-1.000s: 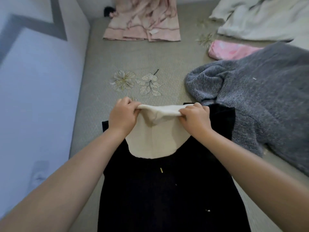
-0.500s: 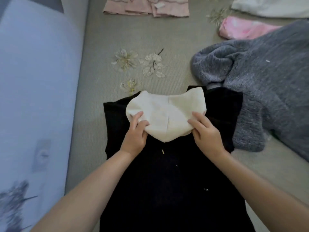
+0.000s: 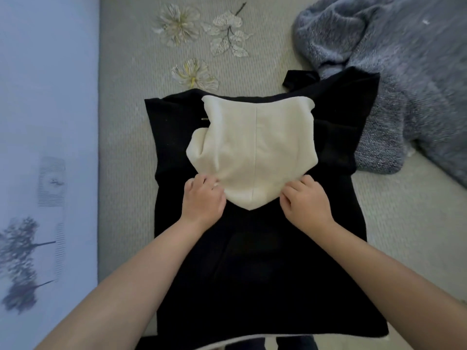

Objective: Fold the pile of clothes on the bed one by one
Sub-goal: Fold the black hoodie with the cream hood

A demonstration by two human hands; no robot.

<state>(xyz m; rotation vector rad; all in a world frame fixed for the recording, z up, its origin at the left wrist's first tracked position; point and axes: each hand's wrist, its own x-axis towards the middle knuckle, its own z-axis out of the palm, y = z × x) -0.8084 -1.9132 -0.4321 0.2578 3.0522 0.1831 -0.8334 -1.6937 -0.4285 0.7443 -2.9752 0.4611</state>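
A black garment (image 3: 252, 261) lies flat on the bed in front of me. Its cream hood (image 3: 255, 152) is laid back over the black cloth, with the pointed tip towards me. My left hand (image 3: 203, 198) is at the hood's lower left edge, with curled fingers pinching the cream cloth. On the lower right edge my right hand (image 3: 304, 200) holds the hood the same way. A fold of the hood bulges at its left side.
A grey knitted sweater (image 3: 394, 72) lies crumpled at the right and touches the black garment's right shoulder. The grey bedspread (image 3: 126, 122) has embroidered flowers (image 3: 194, 74) beyond the garment. A pale blue wall (image 3: 45, 122) runs along the left edge of the bed.
The hood, held up at its top edge a second ago, now lies flat on the black cloth. Both hands have slid down to its lower edges, and the view has tilted downward.
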